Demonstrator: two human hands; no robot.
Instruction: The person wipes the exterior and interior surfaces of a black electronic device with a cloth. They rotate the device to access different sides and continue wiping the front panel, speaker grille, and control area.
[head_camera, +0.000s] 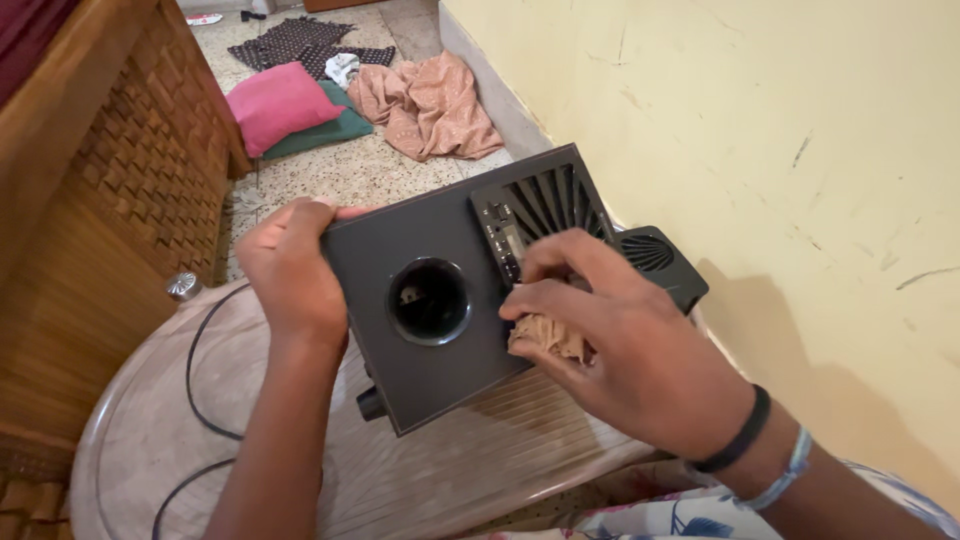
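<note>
A black speaker box (440, 250) with a round port hole, a slotted grille and a small button panel lies tilted on a round plastic table (130, 440). My left hand (290, 275) grips the box's left edge, thumb over the top. My right hand (590, 330) is closed on a crumpled tan cloth (548, 335) pressed against the box's face just below the button panel. Black and light-blue bands circle my right wrist.
A second, smaller black speaker (660, 262) sits behind the box by the yellow wall. A black cable (195, 385) loops over the table. A woven wooden cabinet (120, 200) stands at left. Pink and green cushions (285, 105) and clothes (430, 105) lie on the floor.
</note>
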